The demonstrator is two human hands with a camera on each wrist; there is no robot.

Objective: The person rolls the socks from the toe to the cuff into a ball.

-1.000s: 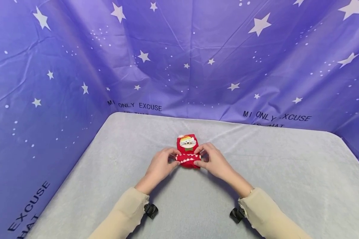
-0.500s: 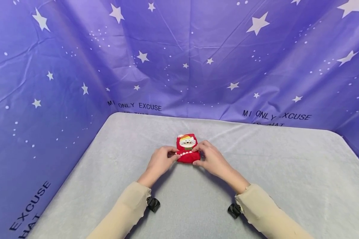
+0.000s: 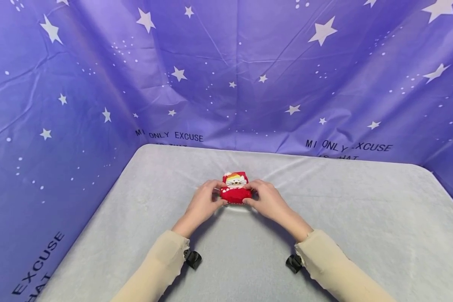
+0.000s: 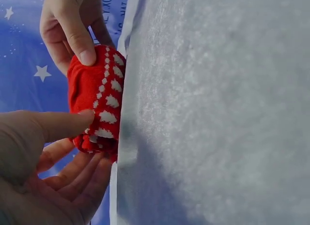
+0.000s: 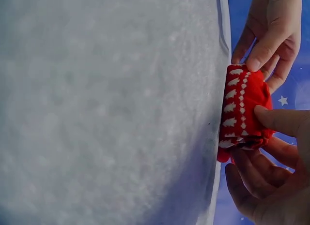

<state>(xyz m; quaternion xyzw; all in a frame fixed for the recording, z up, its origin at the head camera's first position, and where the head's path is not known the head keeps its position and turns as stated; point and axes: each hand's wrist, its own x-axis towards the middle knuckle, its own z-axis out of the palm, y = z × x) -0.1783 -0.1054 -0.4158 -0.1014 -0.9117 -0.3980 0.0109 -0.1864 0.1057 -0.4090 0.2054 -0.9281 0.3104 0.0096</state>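
A red knitted sock (image 3: pixel 235 195) with a white cat face (image 3: pixel 235 180) lies on the table, its near part rolled into a thick bundle below the face. White tree shapes and dots run along the roll in the wrist views. My left hand (image 3: pixel 204 200) pinches the roll's left end, thumb on the near side and fingers beyond. At the right end my right hand (image 3: pixel 267 201) pinches it the same way. The right wrist view shows the right thumb (image 5: pixel 276 119) pressed on the red knit. The sock's underside is hidden.
A grey cloth-covered table (image 3: pixel 343 218) surrounds the sock on all sides. Purple-blue curtains (image 3: pixel 211 50) with white stars and black lettering hang behind and to the left. A black wrist camera (image 3: pixel 192 259) sits at each sleeve cuff.
The near end of the sock has rolled away from me, up to the cat face. The green patch under the face and the heart-like white rows have gone out of sight. Both hands moved slightly forward.
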